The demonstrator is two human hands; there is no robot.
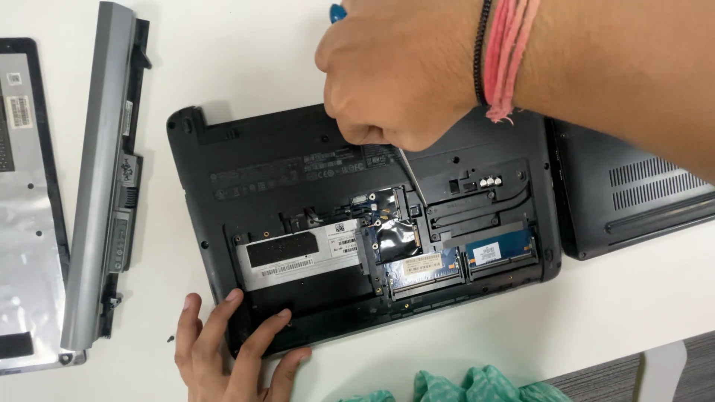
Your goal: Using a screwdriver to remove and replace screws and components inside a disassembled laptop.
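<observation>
Nearest edge: teal crumpled cloth (477,385) at bottom of frame. Left hand (223,350) lies flat, fingers spread, pressing the front edge of the black plastic laptop base (283,160), which sits upside down w/ cover off at centre of the white table (238,52). Inside: silver rectangular drive (298,257), two blue memory boards (462,257). Right hand (398,71) above, fist closed round a blue-handled screwdriver (412,173), tip down by the open bay. Left: long grey battery bar (100,179), silver cover panel (26,223). Right: second black laptop (633,186).
</observation>
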